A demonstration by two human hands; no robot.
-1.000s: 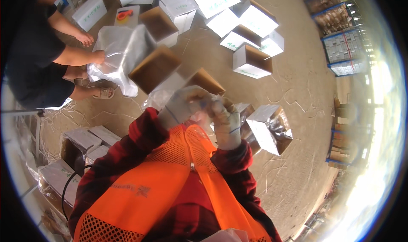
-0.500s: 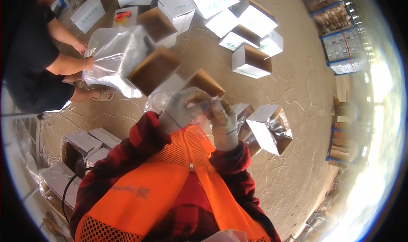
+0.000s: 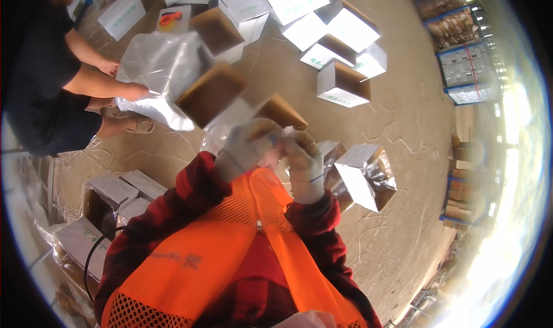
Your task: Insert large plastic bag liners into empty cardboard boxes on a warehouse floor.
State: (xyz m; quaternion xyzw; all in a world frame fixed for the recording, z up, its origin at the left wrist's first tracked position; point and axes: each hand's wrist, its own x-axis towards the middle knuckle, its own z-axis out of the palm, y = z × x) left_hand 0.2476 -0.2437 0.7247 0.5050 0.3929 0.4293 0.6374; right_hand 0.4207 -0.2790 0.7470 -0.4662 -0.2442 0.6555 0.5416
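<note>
Both of my hands, in pale grey work gloves, are raised close together before my orange vest. My left hand (image 3: 243,150) is closed in a pinch, its fingertips curled toward the right one. My right hand (image 3: 305,165) is closed the same way. Thin clear plastic film (image 3: 288,132) shows at their fingertips, blurred. More crumpled clear plastic (image 3: 215,138) bulges beside my left glove. Just beyond my hands stands an open carton (image 3: 280,112), brown inside. To the right of my right hand is a white carton (image 3: 362,175) with a plastic liner in it.
At the left a co-worker's hands (image 3: 133,91) hold a clear plastic bag (image 3: 161,60) over a carton. Several white cartons (image 3: 343,85) stand on the floor ahead. Flat-topped cartons (image 3: 109,190) sit at the lower left. Blue racks with stacked goods (image 3: 464,63) line the right side.
The co-worker's nearer hand has moved right along the plastic bag, which lies smoother now. My hands keep nearly the same place, with a slight shift of the fingers.
</note>
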